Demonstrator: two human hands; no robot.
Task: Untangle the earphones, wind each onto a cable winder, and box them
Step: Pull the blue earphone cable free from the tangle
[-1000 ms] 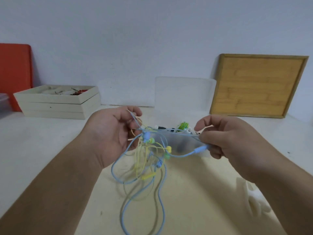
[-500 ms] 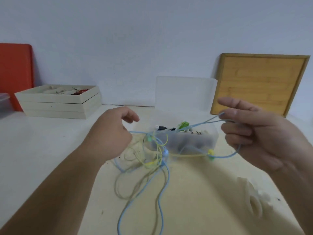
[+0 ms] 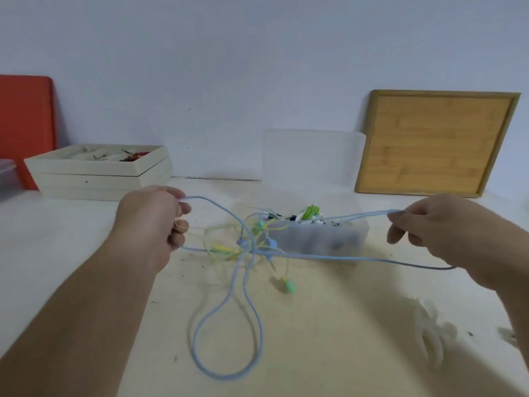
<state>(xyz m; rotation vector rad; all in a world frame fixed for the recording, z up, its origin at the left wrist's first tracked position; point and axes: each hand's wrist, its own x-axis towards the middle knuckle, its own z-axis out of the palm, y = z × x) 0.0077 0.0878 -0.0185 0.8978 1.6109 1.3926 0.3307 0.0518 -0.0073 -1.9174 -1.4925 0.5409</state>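
Note:
A tangle of blue earphone cable [image 3: 229, 310] and yellow earphone cable [image 3: 223, 249] hangs between my hands above the table. My left hand [image 3: 154, 222] grips blue and yellow strands at the left. My right hand [image 3: 435, 227] pinches blue strands at the right, pulled taut across. A green earbud [image 3: 289, 286] dangles below the knot. A long blue loop droops toward me. Behind the tangle stands a translucent box [image 3: 320, 239] with wound earphones inside. A white cable winder [image 3: 429, 336] lies on the table at the right.
The box's clear lid [image 3: 313, 156] leans on the wall, next to a wooden board [image 3: 435, 144]. Stacked cream trays [image 3: 97, 173] and a red board [image 3: 24, 124] stand at the back left. The table [image 3: 329, 339] is speckled with small debris.
My hands have moved apart, the left one leftward and the right one out to the right, stretching the blue cable taut. The tangle has spread and a green earbud now hangs free.

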